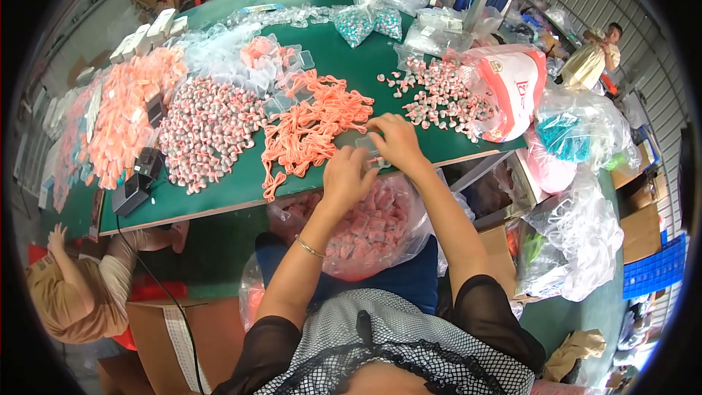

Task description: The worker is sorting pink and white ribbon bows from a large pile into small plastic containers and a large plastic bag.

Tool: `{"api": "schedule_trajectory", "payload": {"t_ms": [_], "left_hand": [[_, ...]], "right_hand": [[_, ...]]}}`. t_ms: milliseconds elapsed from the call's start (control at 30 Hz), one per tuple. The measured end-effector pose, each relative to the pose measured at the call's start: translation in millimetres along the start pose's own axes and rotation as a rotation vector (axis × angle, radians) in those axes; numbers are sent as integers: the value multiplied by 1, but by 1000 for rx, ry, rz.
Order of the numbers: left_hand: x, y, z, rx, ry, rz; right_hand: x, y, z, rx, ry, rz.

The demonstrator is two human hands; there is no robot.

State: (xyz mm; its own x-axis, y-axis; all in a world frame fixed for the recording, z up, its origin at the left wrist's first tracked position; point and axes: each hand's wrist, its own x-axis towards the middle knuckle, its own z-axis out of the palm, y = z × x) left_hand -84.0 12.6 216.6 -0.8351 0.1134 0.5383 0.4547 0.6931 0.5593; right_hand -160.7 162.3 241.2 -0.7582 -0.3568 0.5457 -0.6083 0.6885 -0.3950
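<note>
Clear plastic case [368,148] sits pinched in your 2 hands, left hand [345,175] and right hand [395,139], grip pressed together at the green desk [219,194] edge, beside orange cords [311,128].

Two hands close on a small clear case at the green table's near edge

The left hand [347,175] and right hand [395,143] meet over a small clear plastic case [369,151], both touching it. At 10 o'clock from them lies a tangle of orange cords [311,128]; at 2 o'clock, pink-and-grey earplugs [442,99] spill from a white bag [515,88]. At 6 o'clock, below the green table [351,66], sits a clear bag of packed cases [373,230].
</note>
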Motion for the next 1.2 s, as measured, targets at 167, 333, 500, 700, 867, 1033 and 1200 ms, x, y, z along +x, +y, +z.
{"api": "schedule_trajectory", "payload": {"t_ms": [167, 333, 500, 700, 867, 1033, 1200], "left_hand": [[0, 2, 0, -31, -30, -11], [-3, 0, 2, -27, 11, 5], [-4, -1, 1, -50, 6, -19], [-3, -3, -3, -63, -10, -68], [6, 1, 0, -79, -51, -82], [2, -8, 9, -87, -15, -75], [-5, -10, 3, -90, 0, 30]], "right_hand": [[21, 8, 27, -184, -204, 152], [18, 14, 6, -91, -182, 143], [-3, 23, -15, 197, -150, 205], [-30, 20, -19, 475, -64, 187], [-41, 16, -20, 485, 3, 180], [-47, 24, -5, 271, 59, -114], [-50, 16, -7, 168, -18, -201]]}}
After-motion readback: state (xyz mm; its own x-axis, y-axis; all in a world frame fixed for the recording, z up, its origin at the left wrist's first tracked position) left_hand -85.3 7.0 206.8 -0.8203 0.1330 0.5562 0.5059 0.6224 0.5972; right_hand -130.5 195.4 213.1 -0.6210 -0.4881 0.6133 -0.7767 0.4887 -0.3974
